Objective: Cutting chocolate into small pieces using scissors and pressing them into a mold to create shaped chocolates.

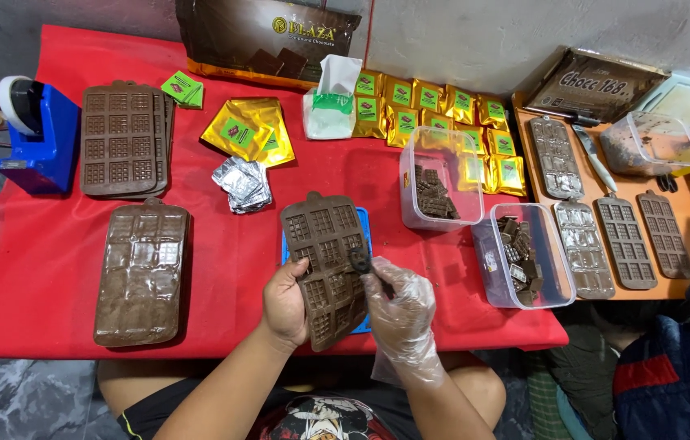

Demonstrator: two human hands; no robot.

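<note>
Brown silicone mould (327, 265) sat gripped at its near-left edge by the bare left hand (284, 303), while the gloved right hand (398, 305) pinched a small chocolate piece (359, 259) above the mould's right side. A blue tray (365, 236) beneath was mostly hidden. Beyond lay a red cloth (222, 269) on grey floor.

Gold pouches (443, 114) with green labels (182, 86), dark brown bags (267, 37) along the wall
</note>
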